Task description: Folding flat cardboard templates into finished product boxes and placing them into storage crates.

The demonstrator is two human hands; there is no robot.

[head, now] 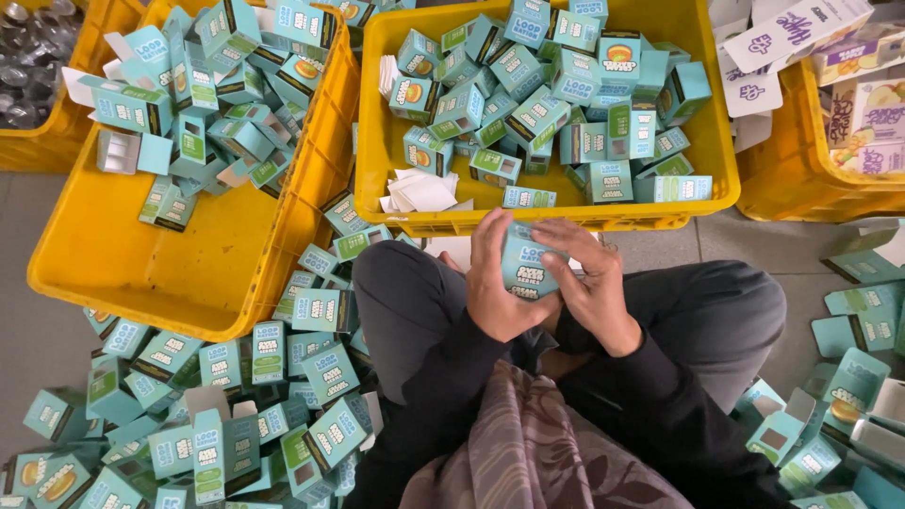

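I sit cross-legged on the floor and hold one small teal carton [528,267] in front of me with both hands. My left hand [498,287] wraps its left side with the fingers curled over the top. From the right, my right hand [592,283] grips it, fingers pressing on the carton's upper edge. Just beyond my hands stands a yellow crate [396,179] filled with several of the same teal cartons [556,104].
A second yellow crate [113,273], tilted, holds more teal cartons at the upper left. Many cartons [255,415] lie loose on the floor at the lower left, others [848,396] at the right. Another yellow bin [801,179] with printed packs stands at the upper right.
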